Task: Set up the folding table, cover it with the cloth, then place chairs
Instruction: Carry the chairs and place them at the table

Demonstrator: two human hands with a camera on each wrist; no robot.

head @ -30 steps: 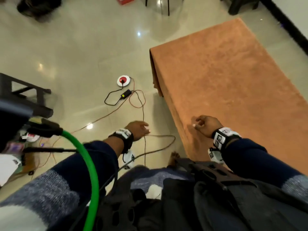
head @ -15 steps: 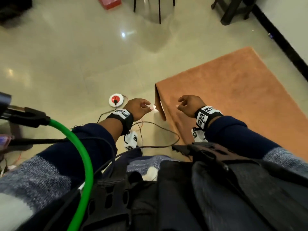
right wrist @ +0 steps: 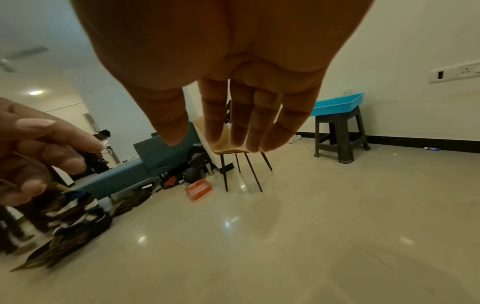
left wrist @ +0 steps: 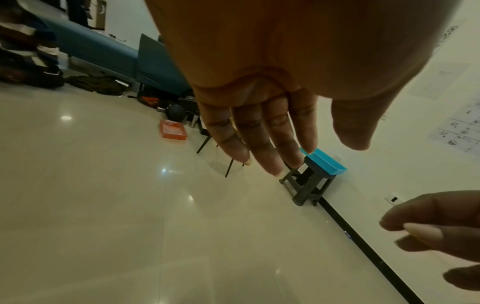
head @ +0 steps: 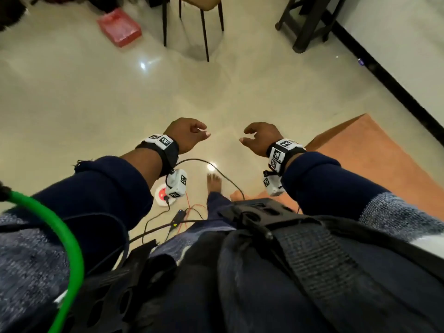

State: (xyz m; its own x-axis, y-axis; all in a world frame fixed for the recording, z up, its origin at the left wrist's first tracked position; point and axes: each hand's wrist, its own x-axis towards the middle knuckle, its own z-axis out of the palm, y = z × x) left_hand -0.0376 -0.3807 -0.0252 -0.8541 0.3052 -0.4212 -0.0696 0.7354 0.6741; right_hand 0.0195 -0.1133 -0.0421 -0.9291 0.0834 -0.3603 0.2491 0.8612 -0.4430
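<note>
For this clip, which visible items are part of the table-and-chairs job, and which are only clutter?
Job:
- cloth-covered table, orange cloth already on
- tan chair, standing apart
- left hand and right hand, both empty

Clutter:
- red tray
- dark stool bearing blue tray
- floor cables

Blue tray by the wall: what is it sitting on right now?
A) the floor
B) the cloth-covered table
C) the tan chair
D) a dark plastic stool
D: in the right wrist view the blue tray rests on top of the dark plastic stool by the wall, apart from the tan chair; the cloth-covered table in the head view carries no tray on the part that shows.
</note>
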